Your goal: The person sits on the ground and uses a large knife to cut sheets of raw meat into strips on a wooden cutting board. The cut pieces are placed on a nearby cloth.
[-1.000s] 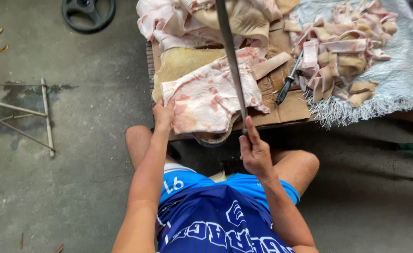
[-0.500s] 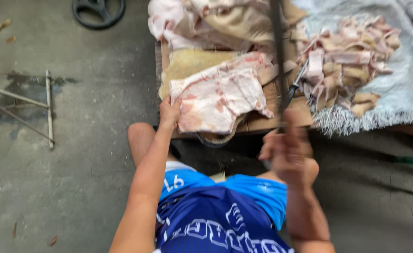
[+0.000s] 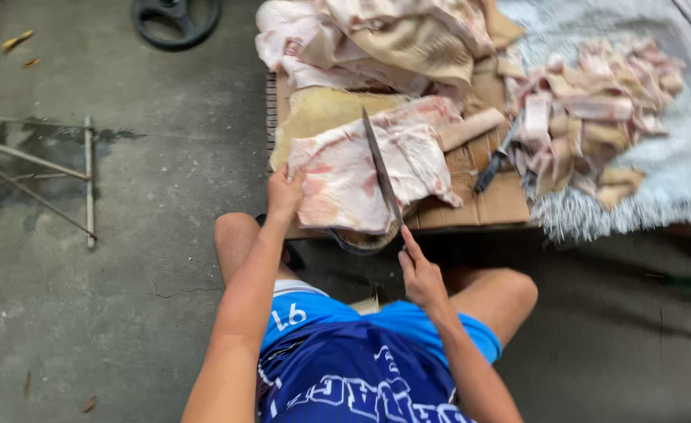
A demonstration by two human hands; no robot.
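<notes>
A grey concrete floor (image 3: 126,274) is seen throughout, marked by hairline cracks and a damp stain at nine o'clock. A thin metal frame (image 3: 87,180) is laid over that stain. A black wheel (image 3: 175,19) is placed at eleven o'clock. Dry leaves (image 3: 16,41) are scattered at ten o'clock. Soft, even daylight is cast, without sharp shadows.

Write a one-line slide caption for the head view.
Left hand pins a pale meat slab on cardboard while right hand lays a long knife across it.
</notes>
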